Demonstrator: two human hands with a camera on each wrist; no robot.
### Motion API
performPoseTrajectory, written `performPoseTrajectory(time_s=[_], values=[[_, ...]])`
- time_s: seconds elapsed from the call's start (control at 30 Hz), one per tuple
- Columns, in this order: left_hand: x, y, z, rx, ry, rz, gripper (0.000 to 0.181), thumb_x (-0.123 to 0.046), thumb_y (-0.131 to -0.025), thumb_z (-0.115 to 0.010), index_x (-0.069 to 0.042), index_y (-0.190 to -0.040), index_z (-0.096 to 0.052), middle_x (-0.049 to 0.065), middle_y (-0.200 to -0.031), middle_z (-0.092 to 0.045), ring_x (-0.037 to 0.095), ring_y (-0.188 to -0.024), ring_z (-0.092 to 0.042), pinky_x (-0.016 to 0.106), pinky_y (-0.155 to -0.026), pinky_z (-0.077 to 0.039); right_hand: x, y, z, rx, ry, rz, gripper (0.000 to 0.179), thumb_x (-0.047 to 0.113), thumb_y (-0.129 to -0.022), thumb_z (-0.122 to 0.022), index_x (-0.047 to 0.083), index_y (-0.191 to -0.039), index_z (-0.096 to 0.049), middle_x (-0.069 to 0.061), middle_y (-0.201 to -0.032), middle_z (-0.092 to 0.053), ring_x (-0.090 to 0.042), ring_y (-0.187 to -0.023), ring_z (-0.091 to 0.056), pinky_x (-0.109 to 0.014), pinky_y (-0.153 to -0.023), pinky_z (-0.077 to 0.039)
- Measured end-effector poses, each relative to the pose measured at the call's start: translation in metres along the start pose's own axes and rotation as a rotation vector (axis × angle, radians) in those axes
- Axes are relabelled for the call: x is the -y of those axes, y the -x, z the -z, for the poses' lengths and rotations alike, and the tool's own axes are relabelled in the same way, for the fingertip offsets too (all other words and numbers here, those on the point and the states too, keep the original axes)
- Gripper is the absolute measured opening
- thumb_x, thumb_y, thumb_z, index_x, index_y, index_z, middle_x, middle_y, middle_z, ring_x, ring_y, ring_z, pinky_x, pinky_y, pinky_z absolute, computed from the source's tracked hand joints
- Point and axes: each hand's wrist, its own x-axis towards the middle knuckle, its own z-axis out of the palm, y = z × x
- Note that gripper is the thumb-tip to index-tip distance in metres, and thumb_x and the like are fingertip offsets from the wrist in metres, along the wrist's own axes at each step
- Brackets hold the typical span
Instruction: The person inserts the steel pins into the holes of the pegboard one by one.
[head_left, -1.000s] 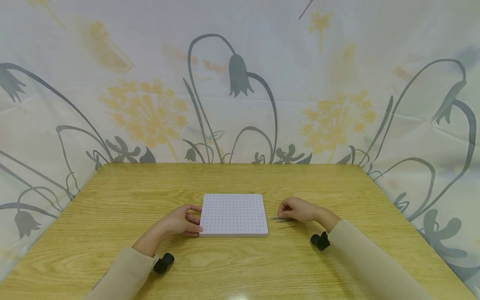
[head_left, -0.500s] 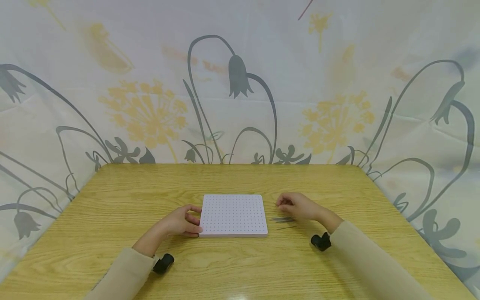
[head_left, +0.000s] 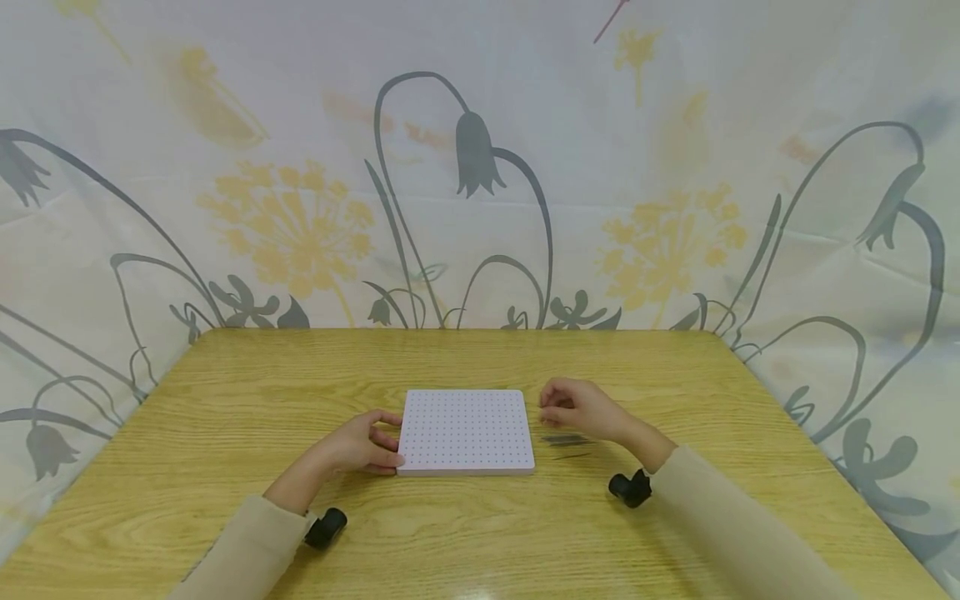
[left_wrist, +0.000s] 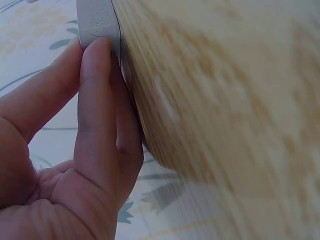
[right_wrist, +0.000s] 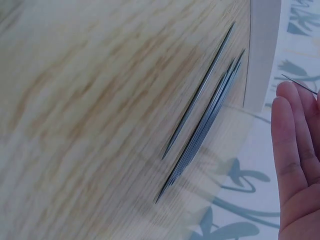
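Observation:
A white pegboard [head_left: 467, 433] with rows of small holes lies flat on the table. My left hand [head_left: 365, 443] grips its left edge, thumb at the near corner and the other fingers along the side. Close up in the left wrist view, fingertips press the board's pale side [left_wrist: 97, 20]. Just beyond the board's right edge, my right hand [head_left: 577, 408] pinches a thin metal needle [right_wrist: 298, 83]; its pointed tip sticks out past the fingers. Below that hand lie a bundle of similar needles [right_wrist: 207, 122] and one apart from it [right_wrist: 200, 87].
The wooden table [head_left: 465, 533] reaches back to a flower-printed curtain [head_left: 480, 233]. A small black camera sits at the left wrist [head_left: 326, 528] and another at the right wrist [head_left: 630, 488].
My right hand has lifted off the needle bundle with one needle and moved up and left, closer to the pegboard. My left hand and the board stay in place.

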Motion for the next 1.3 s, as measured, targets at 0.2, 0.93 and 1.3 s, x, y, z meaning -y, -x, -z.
performPoseTrajectory(time_s=[0.2, 0.93, 1.3], values=[[0.000, -0.001, 0.000, -0.003, 0.008, -0.001, 0.058, 0.011, -0.079, -0.067, 0.009, -0.129, -0.038, 0.019, -0.095, -0.053, 0.021, -0.076, -0.060, 0.036, -0.070, -0.056, 0.002, -0.002, -0.004, 0.003, -0.034, 0.009, 0.007, 0.002, -0.090, -0.060, -0.002, -0.093, -0.056, -0.013, -0.082, -0.066, -0.028, -0.076, -0.065, -0.031, -0.064, -0.056], [0.003, -0.002, 0.002, -0.001, 0.016, -0.002, 0.059, 0.009, -0.079, -0.068, 0.008, -0.129, -0.039, 0.019, -0.096, -0.053, 0.021, -0.076, -0.060, 0.036, -0.070, -0.056, 0.010, -0.010, -0.021, 0.039, -0.162, -0.010, 0.009, 0.004, -0.089, -0.062, -0.003, -0.090, -0.057, -0.013, -0.084, -0.065, -0.025, -0.078, -0.064, -0.035, -0.070, -0.056], [0.002, -0.003, 0.002, 0.001, 0.028, 0.010, 0.059, 0.010, -0.079, -0.068, 0.008, -0.130, -0.038, 0.019, -0.096, -0.053, 0.021, -0.075, -0.060, 0.036, -0.070, -0.056, 0.014, -0.017, -0.027, 0.046, -0.123, -0.026, 0.008, 0.006, -0.089, -0.062, -0.001, -0.087, -0.058, -0.009, -0.081, -0.066, -0.020, -0.073, -0.064, -0.037, -0.065, -0.055]])
